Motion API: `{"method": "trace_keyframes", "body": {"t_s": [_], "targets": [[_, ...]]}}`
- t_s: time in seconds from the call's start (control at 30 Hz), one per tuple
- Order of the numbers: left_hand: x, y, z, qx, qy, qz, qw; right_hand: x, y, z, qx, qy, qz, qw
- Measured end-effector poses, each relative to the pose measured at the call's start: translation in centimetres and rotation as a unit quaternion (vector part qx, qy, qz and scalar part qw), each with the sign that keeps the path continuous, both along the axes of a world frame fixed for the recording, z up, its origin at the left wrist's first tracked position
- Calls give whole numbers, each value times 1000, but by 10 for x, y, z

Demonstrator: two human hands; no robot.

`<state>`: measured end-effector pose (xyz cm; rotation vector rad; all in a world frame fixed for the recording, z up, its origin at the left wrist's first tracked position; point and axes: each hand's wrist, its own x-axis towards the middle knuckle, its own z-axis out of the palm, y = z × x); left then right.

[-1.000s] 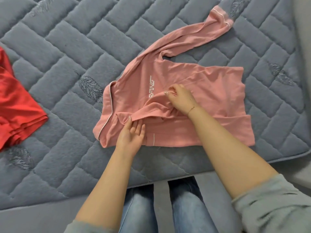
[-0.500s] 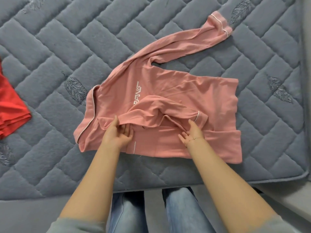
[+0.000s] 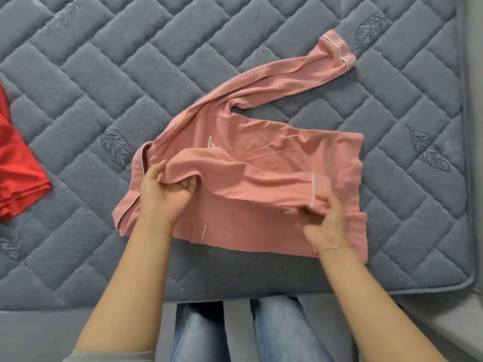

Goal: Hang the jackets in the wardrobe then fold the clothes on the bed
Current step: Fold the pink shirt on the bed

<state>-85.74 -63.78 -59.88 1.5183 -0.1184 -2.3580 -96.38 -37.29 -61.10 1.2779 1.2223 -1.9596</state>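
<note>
On the grey quilted bed (image 3: 235, 61), a pink long-sleeved top (image 3: 274, 158) lies near the front edge, one sleeve folded across its body and the other stretched away toward the far right. The left hand (image 3: 163, 194) pinches the folded sleeve at the shoulder end, its grip closed on the fabric, while the right hand (image 3: 325, 222) pinches the piped cuff. A red garment (image 3: 18, 173) lies well apart at the left edge.

Before me, pink top (image 3: 261, 152) with white piping, red garment (image 3: 18, 176), grey quilted mattress (image 3: 104, 74) with feather motifs.
</note>
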Motion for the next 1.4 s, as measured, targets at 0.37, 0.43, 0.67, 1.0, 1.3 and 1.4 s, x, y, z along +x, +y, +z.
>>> {"method": "trace_keyframes", "body": {"t_s": [0.37,0.43,0.67,1.0,1.3,1.4], "targets": [[72,96,-57,63,-125,-88,986,8,135,-38,167,-44,107,979],[71,94,-65,54,-129,-89,986,14,142,-51,199,-33,135,970],[51,74,-69,5,-178,-117,977,14,141,-59,195,-8,-7,981],[128,54,-56,-431,-447,-240,746,109,21,-53,132,-197,-25,971],[156,-13,-85,-481,-469,-504,542,158,-61,-65,165,-160,37,973],[164,-26,-88,-500,-430,-502,559,158,-63,-71,167,-131,21,977]]}}
